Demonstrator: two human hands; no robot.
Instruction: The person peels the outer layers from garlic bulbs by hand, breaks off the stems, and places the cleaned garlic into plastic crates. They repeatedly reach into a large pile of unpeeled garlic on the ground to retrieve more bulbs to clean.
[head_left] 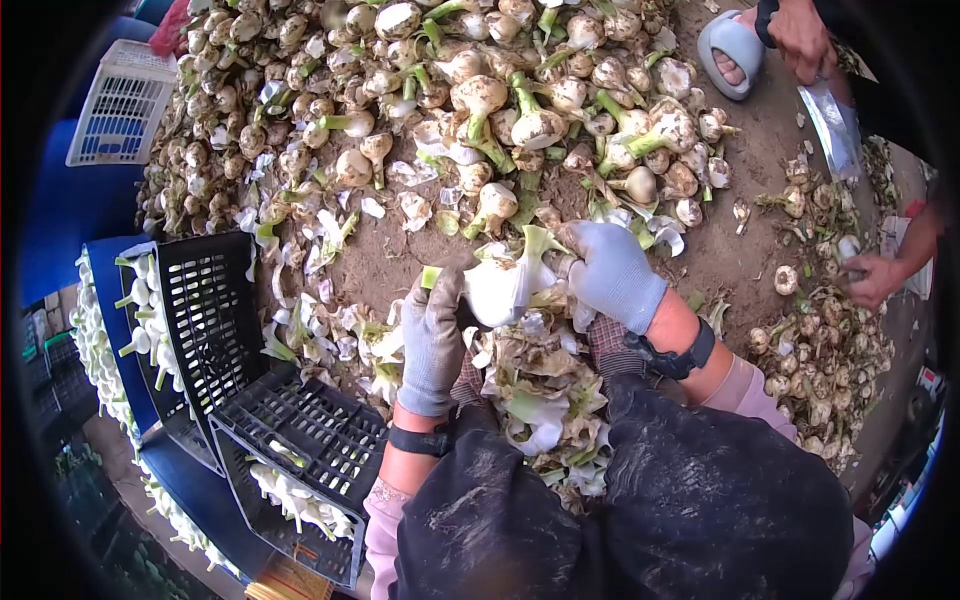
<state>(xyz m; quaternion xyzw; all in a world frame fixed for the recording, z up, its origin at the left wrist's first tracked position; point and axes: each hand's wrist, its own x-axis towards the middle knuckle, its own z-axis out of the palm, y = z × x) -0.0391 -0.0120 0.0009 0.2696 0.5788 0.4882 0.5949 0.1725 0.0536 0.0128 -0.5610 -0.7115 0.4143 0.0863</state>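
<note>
A garlic bulb (492, 292), white and mostly peeled, is in front of me with a cut green stem end pointing left. My left hand (430, 345), in a grey dirt-stained glove, is closed around the bulb's stem side. On its other side my right hand (617, 278), in a pale blue-grey glove, pinches a strip of garlic skin (540, 248) that flares off the bulb. Its fingertips are partly hidden. Below the hands, between my legs, lies a heap of loose peelings (540, 400).
Unpeeled garlic (480, 95) is piled ahead. Black crates (300, 425) stand at my left, with peeled garlic (300, 500) in one. A white basket (122, 105) is at upper left. At right, other people's hands (875, 280) are near a smaller garlic pile (825, 370).
</note>
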